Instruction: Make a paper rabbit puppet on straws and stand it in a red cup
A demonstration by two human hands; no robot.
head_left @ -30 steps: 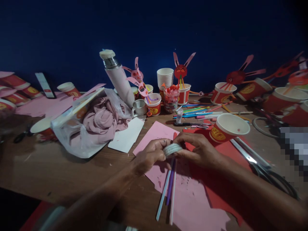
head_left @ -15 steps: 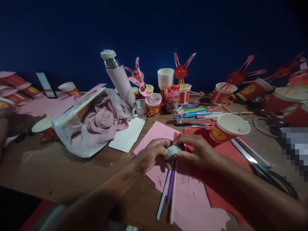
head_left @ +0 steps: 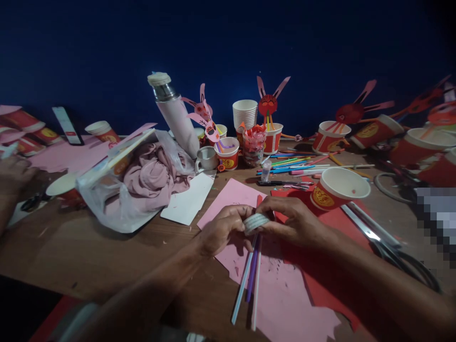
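Item, hands: the left hand [head_left: 224, 229] and the right hand [head_left: 295, 221] meet above the table, neither spread nor pressed palm to palm.

Item, held: one narrow pale roll of tape [head_left: 255, 222], tilted between them. The left thumb and fingers pinch its nine o'clock side; the right thumb and fingers pinch its three o'clock side.

Item, beneath the roll: a bundle of thin straight sticks [head_left: 251, 280], bluish-white, purple and white, fanning out toward six and seven o'clock. Which fingers grip them is hidden.

Surroundings, by the clock from the roll:

Six o'clock and under the hands: a pink paper sheet [head_left: 288, 304], cut unevenly, overlapping a red paper sheet [head_left: 327, 237] toward four.

Three to four: large metal scissors [head_left: 372, 236] with dark handles.

Two: a wide red-and-white paper cup [head_left: 340, 190] with a yellow emblem, upright.

One: loose coloured pens [head_left: 294, 166].

Twelve: a clear container of red scraps [head_left: 254, 145], in front of a stack of white cups [head_left: 244, 113].

Eleven: a grey metal mug [head_left: 206, 159] and a leaning pale pink thermos [head_left: 178, 121].

Ten: a translucent plastic bag [head_left: 121, 213] with dusty-pink cloth [head_left: 151, 175].

Nine to ten, frame edge: another person's hand [head_left: 14, 175], blurred.
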